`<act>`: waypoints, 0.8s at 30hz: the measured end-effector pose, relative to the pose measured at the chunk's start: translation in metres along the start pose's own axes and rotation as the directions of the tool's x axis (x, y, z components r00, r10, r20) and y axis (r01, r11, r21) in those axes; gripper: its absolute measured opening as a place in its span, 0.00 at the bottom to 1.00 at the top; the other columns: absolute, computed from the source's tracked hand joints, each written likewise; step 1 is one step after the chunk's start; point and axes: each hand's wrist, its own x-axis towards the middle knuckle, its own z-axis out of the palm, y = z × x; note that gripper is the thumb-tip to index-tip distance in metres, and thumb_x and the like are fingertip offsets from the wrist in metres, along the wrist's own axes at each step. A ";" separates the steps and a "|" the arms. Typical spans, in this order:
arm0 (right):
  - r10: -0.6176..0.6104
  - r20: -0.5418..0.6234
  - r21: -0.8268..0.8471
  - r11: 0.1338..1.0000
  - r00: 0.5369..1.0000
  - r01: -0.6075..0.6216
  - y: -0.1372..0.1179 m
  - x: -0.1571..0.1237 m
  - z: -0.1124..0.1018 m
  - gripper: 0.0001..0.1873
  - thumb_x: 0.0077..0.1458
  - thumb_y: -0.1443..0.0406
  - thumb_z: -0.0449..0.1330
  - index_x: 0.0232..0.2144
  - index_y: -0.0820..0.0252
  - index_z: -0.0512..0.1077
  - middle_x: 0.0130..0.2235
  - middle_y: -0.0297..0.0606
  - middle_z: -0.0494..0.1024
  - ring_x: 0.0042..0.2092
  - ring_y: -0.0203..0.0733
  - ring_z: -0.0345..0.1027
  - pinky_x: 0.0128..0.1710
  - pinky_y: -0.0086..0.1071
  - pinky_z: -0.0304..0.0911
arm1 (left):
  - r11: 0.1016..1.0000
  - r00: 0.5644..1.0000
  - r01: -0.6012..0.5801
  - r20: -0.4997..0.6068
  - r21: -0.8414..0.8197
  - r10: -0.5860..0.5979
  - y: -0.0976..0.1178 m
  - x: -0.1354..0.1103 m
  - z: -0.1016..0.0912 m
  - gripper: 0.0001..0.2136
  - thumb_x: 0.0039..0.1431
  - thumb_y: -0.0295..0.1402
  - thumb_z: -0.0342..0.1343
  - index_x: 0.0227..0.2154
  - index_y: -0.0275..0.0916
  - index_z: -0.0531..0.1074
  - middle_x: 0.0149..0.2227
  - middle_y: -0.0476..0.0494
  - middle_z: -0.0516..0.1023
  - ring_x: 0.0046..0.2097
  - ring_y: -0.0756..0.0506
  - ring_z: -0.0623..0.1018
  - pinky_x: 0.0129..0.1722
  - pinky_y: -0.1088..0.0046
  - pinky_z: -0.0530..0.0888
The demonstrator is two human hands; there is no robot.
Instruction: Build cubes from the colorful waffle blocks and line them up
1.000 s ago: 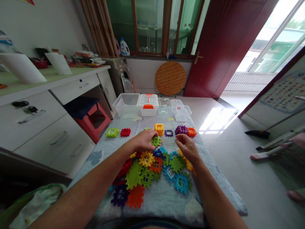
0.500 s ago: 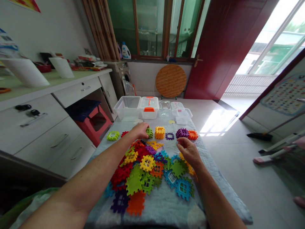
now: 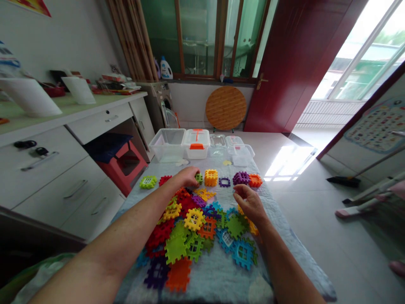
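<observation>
1. The left hand [image 3: 189,176] curled down just beside a small green waffle block [image 3: 198,178]; I could not tell whether its fingers gripped anything.
2. The right hand [image 3: 248,202] hung above the edge of a pile of plastic waffle blocks [image 3: 193,228], its fingers loosely released and empty.
3. The pile lay on a quilted cover [image 3: 286,242], with an orange-yellow block cube [image 3: 211,177] beyond it and clear plastic boxes [image 3: 167,145] farther on.

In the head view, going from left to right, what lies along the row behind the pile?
Green square piece, red piece, left hand, small green block, yellow-orange cube, purple ring, purple block, orange block.
</observation>
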 end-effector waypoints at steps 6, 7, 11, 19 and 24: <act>-0.005 -0.011 -0.003 1.000 1.000 0.005 0.000 0.000 0.000 0.13 0.49 0.60 0.57 0.36 0.60 0.73 0.27 0.35 0.74 0.29 0.39 0.68 0.31 0.32 0.64 | 1.000 1.000 -0.013 0.015 -0.002 0.014 -0.002 0.000 0.002 0.21 0.38 0.30 0.61 0.40 0.38 0.74 0.41 0.44 0.80 0.41 0.42 0.77 0.38 0.74 0.72; -0.005 -0.011 -0.003 1.000 1.000 0.005 0.000 0.000 0.001 0.13 0.49 0.60 0.58 0.36 0.59 0.73 0.27 0.35 0.74 0.29 0.39 0.68 0.30 0.32 0.64 | 1.000 1.000 -0.013 0.016 -0.001 0.013 -0.002 0.000 0.002 0.21 0.38 0.30 0.60 0.40 0.38 0.74 0.41 0.44 0.80 0.41 0.42 0.77 0.38 0.74 0.72; -0.012 -0.013 -0.001 1.000 1.000 0.012 0.001 0.000 0.001 0.12 0.49 0.60 0.58 0.36 0.59 0.72 0.26 0.34 0.73 0.28 0.39 0.67 0.30 0.32 0.64 | 1.000 1.000 -0.016 0.019 -0.002 0.016 -0.005 0.001 0.003 0.20 0.37 0.30 0.60 0.40 0.38 0.74 0.42 0.44 0.79 0.42 0.42 0.77 0.39 0.74 0.72; -0.020 -0.011 0.003 1.000 1.000 0.020 0.002 0.000 0.001 0.12 0.50 0.61 0.58 0.36 0.59 0.73 0.26 0.34 0.74 0.29 0.39 0.67 0.30 0.31 0.64 | 0.999 0.999 -0.033 0.042 -0.007 0.033 -0.007 0.000 0.003 0.22 0.34 0.29 0.61 0.40 0.41 0.74 0.44 0.46 0.78 0.43 0.42 0.76 0.41 0.74 0.72; -0.024 -0.006 0.014 1.000 1.000 0.024 0.002 0.000 0.000 0.12 0.50 0.61 0.58 0.37 0.60 0.73 0.26 0.34 0.73 0.29 0.38 0.67 0.30 0.31 0.64 | 0.999 0.999 -0.033 0.039 0.014 0.032 -0.004 0.001 0.005 0.22 0.33 0.27 0.59 0.39 0.40 0.74 0.44 0.44 0.78 0.44 0.42 0.77 0.41 0.74 0.73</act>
